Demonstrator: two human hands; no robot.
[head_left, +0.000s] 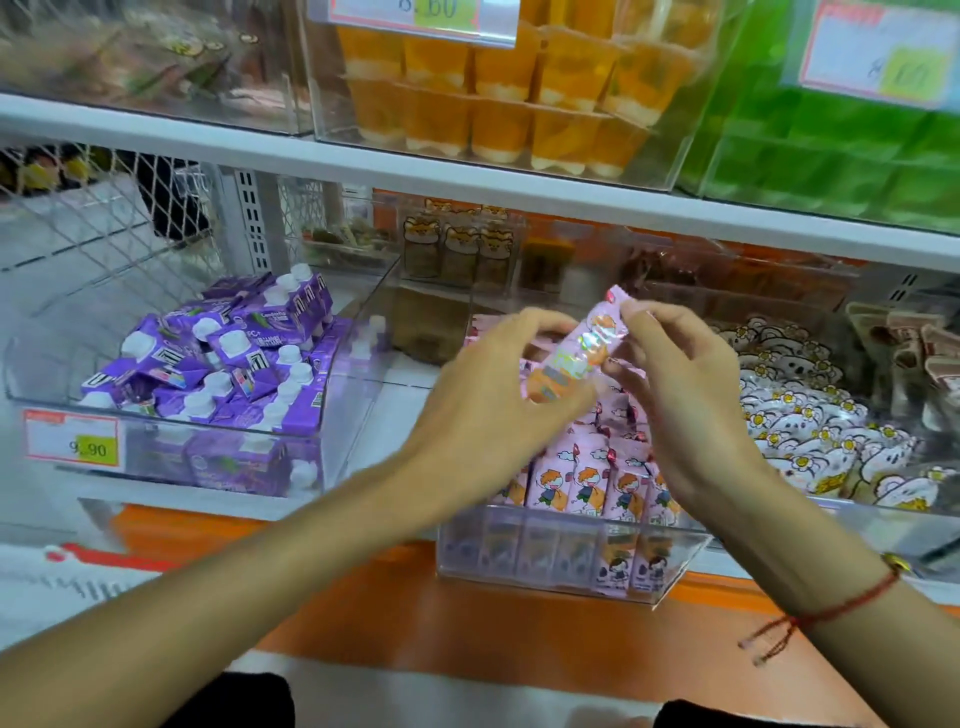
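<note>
A pink snack packet (582, 349) with a cartoon child on it is held tilted above a clear plastic bin (550, 566). My left hand (488, 395) curls round the packet's lower end from the left. My right hand (675, 384) pinches its upper end between thumb and fingertips. Several more pink packets (587, 483) of the same kind stand upright in rows in the bin beneath my hands. The bin sits on the middle shelf and juts over its front edge.
Left of the bin is a clear bin of purple cartons (218, 364) with white caps and a price tag (72, 441). To the right lie white flower-print bags (810, 441). The upper shelf (363, 166) holds orange jelly cups (498, 93) and green packs (841, 156).
</note>
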